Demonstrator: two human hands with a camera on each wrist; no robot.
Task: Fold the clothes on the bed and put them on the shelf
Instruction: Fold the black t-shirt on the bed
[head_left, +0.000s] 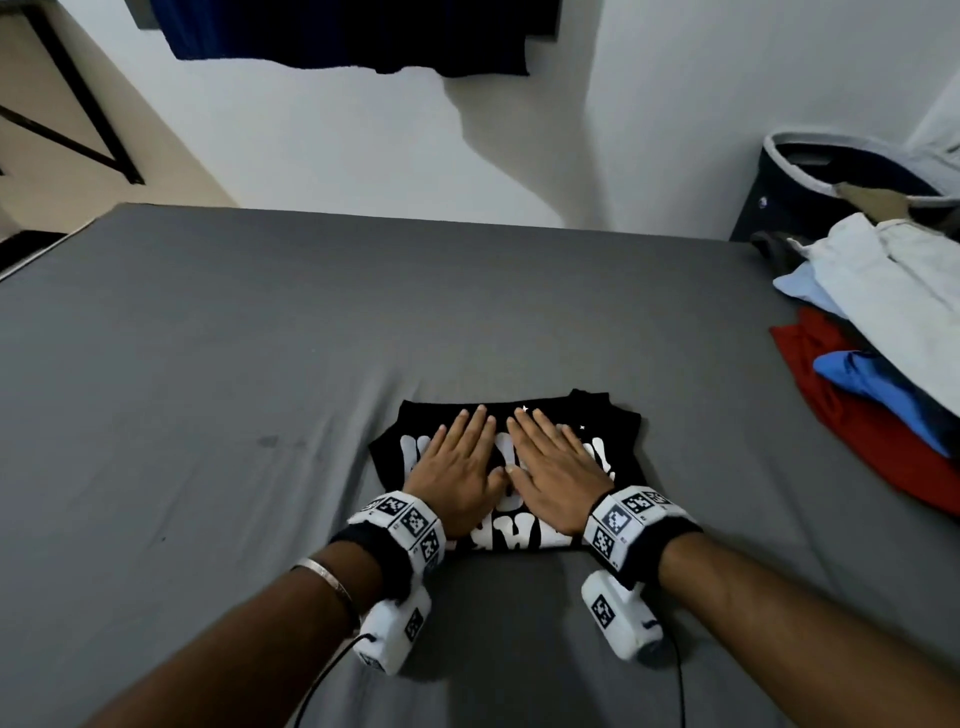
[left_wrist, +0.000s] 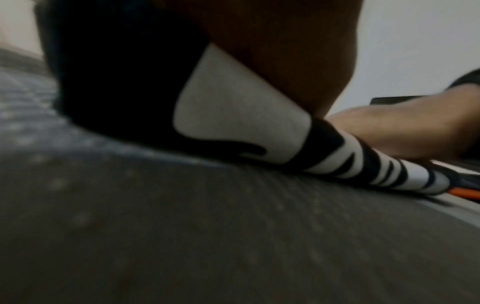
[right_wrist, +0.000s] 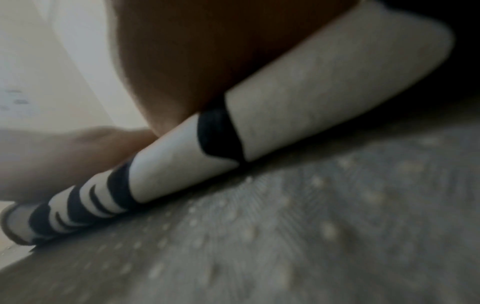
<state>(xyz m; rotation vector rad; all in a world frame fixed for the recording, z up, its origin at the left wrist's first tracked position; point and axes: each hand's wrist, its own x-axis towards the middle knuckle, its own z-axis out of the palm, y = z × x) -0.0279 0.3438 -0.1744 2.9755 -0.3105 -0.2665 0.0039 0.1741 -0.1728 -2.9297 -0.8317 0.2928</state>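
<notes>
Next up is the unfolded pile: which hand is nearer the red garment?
Right. The right hand lies flat on the black shirt, on the red garment's side; the left hand lies beyond it.

Soft, even indoor light fills the head view, sharp at centre, with a grey shadow smeared on the white wall (head_left: 467, 119) and wide-angle bending near the frame edges. Both wrist views are dim, grainy and blurred; the grey bedsheet (left_wrist: 182, 236) nearest each lens is out of focus.
</notes>
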